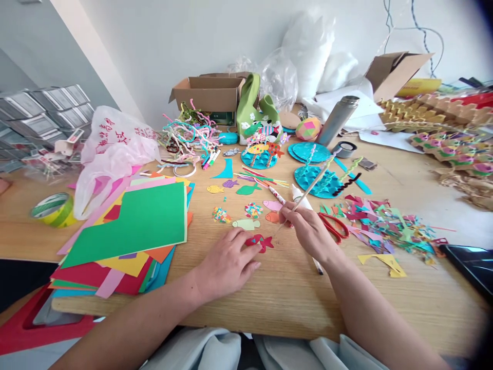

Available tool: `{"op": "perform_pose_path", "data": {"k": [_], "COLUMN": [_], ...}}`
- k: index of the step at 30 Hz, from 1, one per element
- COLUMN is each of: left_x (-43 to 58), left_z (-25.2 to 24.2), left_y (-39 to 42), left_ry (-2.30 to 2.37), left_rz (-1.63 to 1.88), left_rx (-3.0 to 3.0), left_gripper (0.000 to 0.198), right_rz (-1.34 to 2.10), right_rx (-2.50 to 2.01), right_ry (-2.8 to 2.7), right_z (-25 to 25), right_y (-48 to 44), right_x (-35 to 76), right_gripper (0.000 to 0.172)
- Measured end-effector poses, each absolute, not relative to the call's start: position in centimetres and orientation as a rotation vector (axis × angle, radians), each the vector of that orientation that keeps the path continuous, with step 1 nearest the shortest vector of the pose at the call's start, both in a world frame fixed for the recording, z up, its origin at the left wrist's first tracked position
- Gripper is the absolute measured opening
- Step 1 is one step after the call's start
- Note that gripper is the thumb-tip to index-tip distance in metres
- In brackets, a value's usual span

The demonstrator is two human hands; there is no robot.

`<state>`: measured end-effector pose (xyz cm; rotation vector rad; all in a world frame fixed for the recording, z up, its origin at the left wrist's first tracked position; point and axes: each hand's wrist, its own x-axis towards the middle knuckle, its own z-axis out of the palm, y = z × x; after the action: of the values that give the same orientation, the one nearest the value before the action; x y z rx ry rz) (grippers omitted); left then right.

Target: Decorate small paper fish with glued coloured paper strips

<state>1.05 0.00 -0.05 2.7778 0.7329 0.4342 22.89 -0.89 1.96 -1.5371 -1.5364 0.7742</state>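
My left hand (230, 262) lies on the table with its fingers spread, the fingertips resting on a red paper fish (265, 243) dotted with small coloured bits. In a pinch, my right hand (306, 226) holds a thin pale stick (314, 183), its lower tip near the fish's tail. Just beyond the fingers are a pale green paper fish (246, 224), a pink one (272, 205) and an orange one (272, 217). Two little heaps of paper bits, confetti (222, 215) and more confetti (253, 209), sit behind. Red-handled scissors (334, 227) are beside my right hand, partly covered.
Coloured paper sheets (154, 216) are stacked at left near green tape (54, 209). Paper scraps (393, 223) spread at right, before a dark phone or tablet (470, 267). A glue bottle (299, 195), blue discs (318, 181) and a steel flask (339, 121) stand farther back.
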Motion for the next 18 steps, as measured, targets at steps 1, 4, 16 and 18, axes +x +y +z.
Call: {"op": "perform_pose_path", "data": {"k": [1, 4, 16, 18], "left_x": [1.1, 1.1, 1.1, 1.1], "left_z": [0.0, -0.1, -1.0, -1.0], "left_y": [0.1, 0.2, 1.4, 1.6], "left_ry": [0.748, 0.785, 1.005, 1.036], "left_rz": [0.447, 0.498, 0.606, 0.616], "left_rx": [2.769, 2.744, 2.621, 2.602], "left_gripper": [0.026, 0.019, 0.008, 0.009], "right_rz": [0.806, 0.887, 0.747, 0.774], "right_rx": [-1.536, -1.511, -1.354, -1.368], "right_ry": [-1.526, -1.472, -1.501, -1.664], "right_z": [2.0, 2.2, 2.9, 2.8], "right_y": [-0.9, -0.8, -1.5, -1.6], "right_x": [22.9, 23.0, 23.0, 23.1], "right_gripper": [0.031, 0.035, 0.038, 0.030]}}
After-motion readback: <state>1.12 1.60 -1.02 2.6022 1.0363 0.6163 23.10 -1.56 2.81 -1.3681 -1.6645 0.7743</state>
